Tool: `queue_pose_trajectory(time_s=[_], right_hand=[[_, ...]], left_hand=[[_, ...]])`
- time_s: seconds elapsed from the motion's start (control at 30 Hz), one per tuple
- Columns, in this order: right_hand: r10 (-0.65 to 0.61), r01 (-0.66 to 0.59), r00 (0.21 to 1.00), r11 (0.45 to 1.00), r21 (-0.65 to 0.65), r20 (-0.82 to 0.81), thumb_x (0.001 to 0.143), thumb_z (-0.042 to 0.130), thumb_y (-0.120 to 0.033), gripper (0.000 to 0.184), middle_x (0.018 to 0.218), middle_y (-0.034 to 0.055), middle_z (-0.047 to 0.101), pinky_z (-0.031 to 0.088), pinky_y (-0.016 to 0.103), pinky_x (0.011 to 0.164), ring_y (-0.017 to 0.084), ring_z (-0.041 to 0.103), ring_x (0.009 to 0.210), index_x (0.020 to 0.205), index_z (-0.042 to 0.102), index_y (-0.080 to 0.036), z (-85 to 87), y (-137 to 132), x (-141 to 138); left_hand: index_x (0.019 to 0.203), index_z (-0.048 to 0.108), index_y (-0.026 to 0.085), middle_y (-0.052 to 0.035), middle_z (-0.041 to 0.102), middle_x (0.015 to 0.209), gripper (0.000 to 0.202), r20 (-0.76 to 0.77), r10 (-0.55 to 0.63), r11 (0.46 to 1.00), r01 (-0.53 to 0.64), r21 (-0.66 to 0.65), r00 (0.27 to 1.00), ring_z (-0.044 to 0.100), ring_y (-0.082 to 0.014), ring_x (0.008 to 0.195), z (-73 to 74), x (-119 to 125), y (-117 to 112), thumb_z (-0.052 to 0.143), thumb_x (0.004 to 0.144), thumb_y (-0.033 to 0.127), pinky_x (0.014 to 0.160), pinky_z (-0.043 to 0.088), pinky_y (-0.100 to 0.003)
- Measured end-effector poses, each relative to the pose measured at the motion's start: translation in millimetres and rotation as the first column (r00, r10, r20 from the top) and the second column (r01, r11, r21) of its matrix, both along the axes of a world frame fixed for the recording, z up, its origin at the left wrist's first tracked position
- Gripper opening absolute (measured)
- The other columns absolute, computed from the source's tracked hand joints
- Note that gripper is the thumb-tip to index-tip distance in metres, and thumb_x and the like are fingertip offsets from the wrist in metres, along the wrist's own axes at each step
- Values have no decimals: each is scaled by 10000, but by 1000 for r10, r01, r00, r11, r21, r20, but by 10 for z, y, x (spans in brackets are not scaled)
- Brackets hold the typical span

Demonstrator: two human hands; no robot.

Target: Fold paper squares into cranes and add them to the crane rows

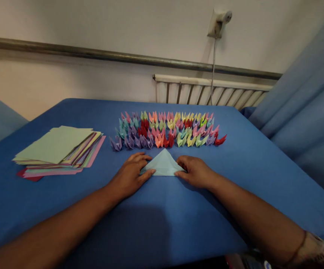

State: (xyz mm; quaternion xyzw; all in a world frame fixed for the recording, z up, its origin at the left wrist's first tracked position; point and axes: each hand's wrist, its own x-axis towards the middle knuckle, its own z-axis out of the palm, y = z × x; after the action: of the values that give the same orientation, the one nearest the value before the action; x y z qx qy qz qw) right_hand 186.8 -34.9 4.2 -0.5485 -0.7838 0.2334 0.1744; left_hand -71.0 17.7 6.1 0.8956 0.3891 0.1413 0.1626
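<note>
Through my feed I count two bare hands at the centre of the frame, both on one piece of paper, a pale blue triangle (164, 164) lying on the table just below the picture's middle, its point toward the top. The left hand (130, 173) is loosely curled, thumb on the lower edge and fingers along the upper-left side, keeping hold of the left corner, which it hides from me. The right hand (197, 170) is bent tighter, its thumb and curled fingers pinching the right corner. Just above the triangle I make out about four rows of folded paper cranes (159, 141), roughly a dozen in the front row; those behind overlap too much for me to count. They are purple, orange, red, green, yellow, pink and blue. Left of centre sits one uneven stack of paper (58, 144), pale green on top, its sheets too many to count, with one red corner (34, 176) poking out underneath. All of it rests on one blue tablecloth (150, 228). Toward the top I see one rail (117, 56), one radiator (215, 81) and, upper right, one wall socket (212, 24) with a cord (213, 69) hanging from it. A blue curtain (307, 123) fills the right edge.
</note>
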Motion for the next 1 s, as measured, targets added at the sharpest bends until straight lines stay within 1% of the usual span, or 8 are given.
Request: queue_pose_trajectory(time_s=[0.13, 0.23, 0.33, 0.4, 0.63, 0.77, 0.9, 1.0], right_hand=[[-154, 155, 988, 987, -34, 32, 807, 685, -261, 266, 926, 30, 660, 410, 266, 670, 148, 584, 742, 1041, 582, -184, 16, -3, 4], [-212, 212, 972, 977, 7, 100, 822, 669, -268, 308, 1038, 71, 659, 431, 297, 761, 184, 613, 864, 1096, 563, -176, 39, -41, -24], [-247, 242, 951, 969, 46, 185, 850, 647, -379, 347, 1057, 106, 657, 441, 331, 809, 235, 619, 964, 1112, 571, -164, 64, -75, -80], [-261, 257, 938, 965, 47, 229, 849, 640, -455, 399, 1052, 115, 661, 448, 338, 786, 252, 631, 952, 1113, 582, -162, 80, -91, -125], [-252, 266, 942, 963, -36, 223, 820, 669, -475, 383, 920, 85, 705, 399, 318, 647, 239, 650, 796, 1069, 610, -190, 85, -64, -161], [-240, 251, 960, 966, -69, 141, 819, 684, -388, 217, 760, 31, 675, 321, 290, 574, 185, 588, 658, 927, 617, -212, 66, -45, -131], [-159, 160, 987, 987, -16, 25, 875, 615, -323, 162, 699, -5, 605, 312, 269, 564, 138, 517, 614, 773, 573, -203, -4, -61, -142], [-33, 39, 997, 996, 81, -75, 891, 588, -259, 162, 763, 5, 583, 389, 265, 648, 143, 540, 713, 746, 556, -193, -77, -69, -157]], left_hand=[[798, 625, 176, -126, 634, 1228, 251, -40, 79, 996, -77, 48, 996, 520, -320, 1212, 15, -39, 52, 555, 864, 407, 1051, 391, -501], [928, 613, 183, -118, 627, 1221, 183, -37, 115, 992, -113, 61, 993, 539, -310, 1181, 14, -35, 31, 578, 828, 332, 1030, 410, -493], [1072, 595, 192, -103, 624, 1215, 268, -15, 85, 995, -84, 46, 996, 534, -297, 1190, 3, -7, -14, 566, 831, 306, 1040, 406, -478], [1125, 578, 193, -100, 617, 1222, 312, 3, 54, 998, -54, 39, 999, 531, -287, 1191, -6, 20, -45, 566, 843, 324, 1050, 400, -469], [1212, 548, 194, -98, 611, 1231, 377, 46, 35, 999, -35, 7, 998, 529, -280, 1181, -18, 66, -89, 569, 859, 324, 1039, 406, -472], [1251, 531, 195, -97, 604, 1250, 413, 68, 35, 999, -35, -1, 997, 519, -279, 1192, -24, 47, -83, 579, 858, 314, 1047, 403, -473], [1280, 513, 191, -99, 601, 1265, 445, 82, 47, 999, -45, -29, 996, 521, -277, 1202, -12, 42, -86, 586, 858, 314, 1059, 397, -460], [1344, 463, 164, -125, 571, 1320, 541, 85, 98, 992, -91, -84, 992, 498, -286, 1242, -4, 37, -91, 598, 859, 365, 1071, 392, -457]])
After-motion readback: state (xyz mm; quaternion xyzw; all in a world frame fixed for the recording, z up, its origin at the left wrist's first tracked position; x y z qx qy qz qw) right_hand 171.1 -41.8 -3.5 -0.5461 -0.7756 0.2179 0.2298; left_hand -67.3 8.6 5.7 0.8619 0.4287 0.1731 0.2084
